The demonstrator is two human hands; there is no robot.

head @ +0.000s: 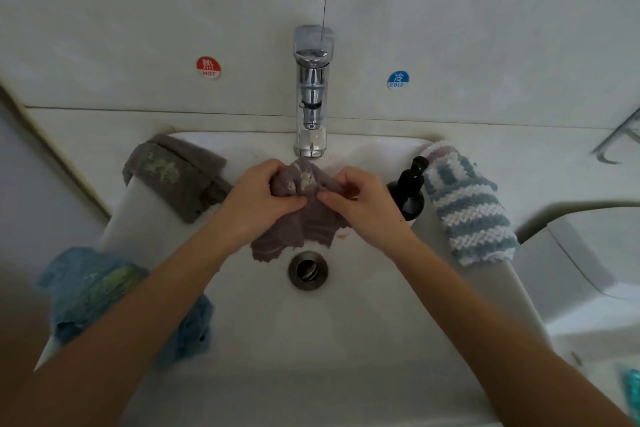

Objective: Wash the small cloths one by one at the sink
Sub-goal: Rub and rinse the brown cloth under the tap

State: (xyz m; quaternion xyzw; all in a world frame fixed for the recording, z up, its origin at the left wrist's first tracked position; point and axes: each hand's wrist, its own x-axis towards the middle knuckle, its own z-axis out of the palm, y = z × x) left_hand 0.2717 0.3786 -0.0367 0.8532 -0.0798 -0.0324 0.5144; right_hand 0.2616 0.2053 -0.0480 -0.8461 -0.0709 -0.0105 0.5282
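Both forearms reach over the sink (pixel 242 322); left hand (pixel 258 201) and right hand (pixel 360 204) pinch a stained purple cloth (pixel 304 218) under the tap (pixel 311 90), above the drain (pixel 308 270). Grey cloth (pixel 176 177) and blue cloth (pixel 90 291) on the sink's left edge, striped cloth (pixel 467 204) and soap bottle (pixel 408 191) on its right.

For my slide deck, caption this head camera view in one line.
Both hands, left hand and right hand, scrub a purple cloth under the faucet.

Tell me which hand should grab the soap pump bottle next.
Right. The black pump bottle stands on the sink rim just beside the right hand, while the left hand is across the basin. Both now grip the purple cloth, so the left would likely keep it.
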